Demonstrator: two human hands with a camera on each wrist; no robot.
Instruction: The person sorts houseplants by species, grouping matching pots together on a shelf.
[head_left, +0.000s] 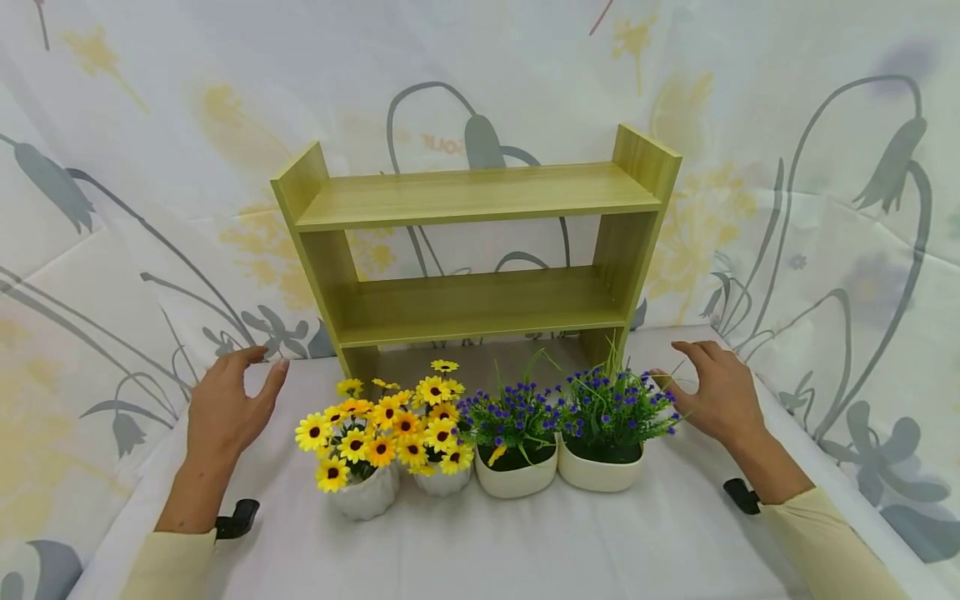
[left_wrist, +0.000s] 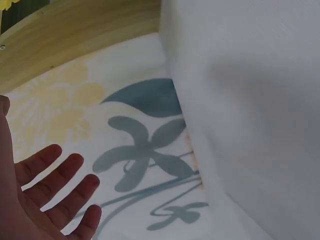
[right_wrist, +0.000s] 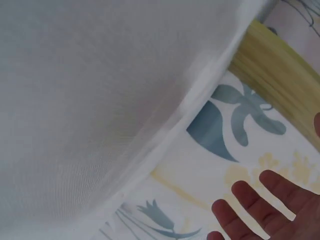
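My left hand (head_left: 228, 404) hovers left of the flower pots, fingers spread and holding nothing. On the other side, my right hand (head_left: 712, 392) is likewise empty, its fingertips near the purple flowers; whether they touch cannot be told. Two white pots of yellow artificial flowers, one at the left (head_left: 365, 493) and one beside it (head_left: 444, 481), stand in a row with two cream oval planters (head_left: 517, 481) (head_left: 602, 473) of purple flowers. Both wrist views show spread fingers of the left hand (left_wrist: 50, 200) and right hand (right_wrist: 275, 210) with nothing in them.
Behind the pots stands a wooden shelf unit (head_left: 480, 196) with an upper and a middle board; its lower part is partly hidden by flowers. A white cloth (head_left: 487, 550) covers the table. Patterned fabric (head_left: 495, 75) hangs behind and at both sides.
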